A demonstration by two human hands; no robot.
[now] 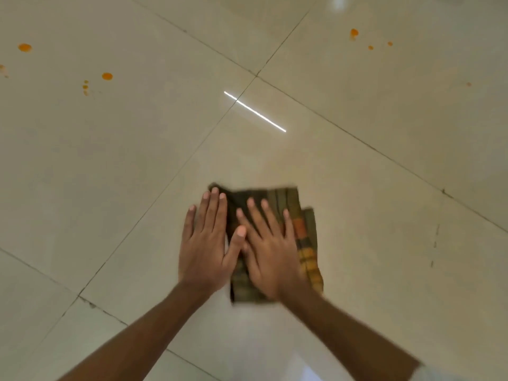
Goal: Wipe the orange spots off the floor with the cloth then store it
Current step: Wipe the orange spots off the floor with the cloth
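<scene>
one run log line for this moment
hands: left and right flat on cloth | cloth: folded, on floor | spots: unwiped

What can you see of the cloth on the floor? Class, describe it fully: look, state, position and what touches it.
The cloth is a woven-looking checked fabric in dark olive and brown with orange and yellow squares. It lies folded into a rough rectangle, flat on the pale tiled floor, its edges a little blurred. Both palms press on it, fingers spread: the left hand covers its left edge, partly on tile, and the right hand lies across its middle. The orange spots lie far from it, untouched.
</scene>
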